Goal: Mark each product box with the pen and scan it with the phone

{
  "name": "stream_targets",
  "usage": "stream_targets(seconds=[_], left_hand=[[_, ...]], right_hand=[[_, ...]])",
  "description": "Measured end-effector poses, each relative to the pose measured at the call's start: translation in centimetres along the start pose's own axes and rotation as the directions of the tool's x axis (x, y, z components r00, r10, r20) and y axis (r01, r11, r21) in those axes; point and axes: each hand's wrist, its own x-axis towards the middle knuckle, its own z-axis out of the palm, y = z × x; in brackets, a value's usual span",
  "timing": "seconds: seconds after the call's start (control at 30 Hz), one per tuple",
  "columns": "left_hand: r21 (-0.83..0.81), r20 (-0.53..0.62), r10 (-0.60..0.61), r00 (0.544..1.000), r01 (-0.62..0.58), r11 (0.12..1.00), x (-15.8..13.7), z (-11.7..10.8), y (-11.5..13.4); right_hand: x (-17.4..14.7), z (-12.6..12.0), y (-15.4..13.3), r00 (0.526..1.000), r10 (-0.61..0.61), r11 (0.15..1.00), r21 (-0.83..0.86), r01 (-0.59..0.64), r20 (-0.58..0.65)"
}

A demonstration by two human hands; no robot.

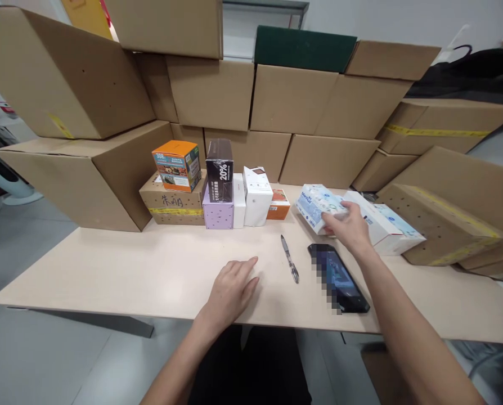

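Observation:
My right hand (349,228) is closed on the near right end of a light-blue and white tissue pack (314,205), thumb on the near side and fingers over the top. Just right of it lie a white box (372,216) and another light-blue patterned pack (397,219). Over the front of the table my left hand (232,289) is open, its fingers stretched out and holding nothing. Between the two hands lies a pen (290,259). A black phone (340,278) rests below my right hand, partly covered by blurred blocks.
Small boxes line the table (108,270): an orange box (178,163) on a carton (173,199), a dark box (220,169) on a purple box (218,211), white boxes (257,197) and a small orange box (279,205). Large cardboard boxes (293,101) wall the back and sides.

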Motion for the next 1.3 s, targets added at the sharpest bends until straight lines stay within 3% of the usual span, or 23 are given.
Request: stream_targets(seconds=[0.13, 0.3, 0.37, 0.5, 0.63, 0.73, 0.83, 1.0, 1.13, 1.2, 1.3], left_hand=[[0.059, 0.048, 0.03, 0.998, -0.033, 0.998, 0.0, -0.3, 0.0], [0.073, 0.09, 0.035, 0.995, -0.041, 0.996, 0.0, -0.2, 0.0], [0.077, 0.1, 0.043, 0.994, -0.051, 0.996, 0.1, -0.1, -0.1], [0.069, 0.121, 0.052, 0.991, -0.06, 0.996, 0.1, 0.0, -0.1], [0.043, 0.139, 0.041, 0.989, -0.047, 0.998, 0.1, -0.2, -0.1], [0.015, 0.148, 0.044, 0.988, -0.046, 0.999, 0.1, -0.4, -0.1], [0.006, 0.151, 0.046, 0.987, -0.048, 0.999, 0.1, -0.4, -0.1], [0.001, 0.134, 0.049, 0.99, -0.05, 0.999, 0.2, -0.3, -0.2], [-0.01, 0.13, 0.059, 0.99, -0.058, 0.998, 0.3, -0.5, -0.1], [-0.01, 0.128, 0.063, 0.99, -0.062, 0.998, 0.3, -0.6, -0.1], [0.002, 0.12, 0.065, 0.991, -0.066, 0.998, 0.2, -0.6, -0.1]], right_hand=[[1.0, 2.6, -0.4, 0.999, -0.03, 0.986, -0.163, 0.037, 0.044], [0.4, 3.3, -2.6, 0.985, -0.162, 0.931, -0.321, 0.172, 0.06], [0.5, 3.6, -3.9, 0.951, -0.281, 0.887, -0.344, 0.309, 0.13], [1.1, 5.6, -6.2, 0.828, -0.442, 0.8, -0.265, 0.538, 0.345], [2.2, 7.8, -7.0, 0.732, -0.48, 0.771, -0.164, 0.615, 0.484], [3.3, 8.1, -6.7, 0.711, -0.469, 0.786, -0.119, 0.607, 0.524], [4.3, 7.8, -6.1, 0.731, -0.428, 0.821, -0.109, 0.56, 0.531], [3.9, 8.4, -6.0, 0.855, -0.317, 0.894, -0.172, 0.414, 0.411], [3.2, 8.6, -6.4, 0.906, -0.298, 0.925, -0.145, 0.352, 0.301], [2.9, 7.4, -6.5, 0.92, -0.3, 0.935, -0.115, 0.336, 0.253], [1.7, 3.9, -6.2, 0.935, -0.344, 0.936, -0.041, 0.349, 0.089]])
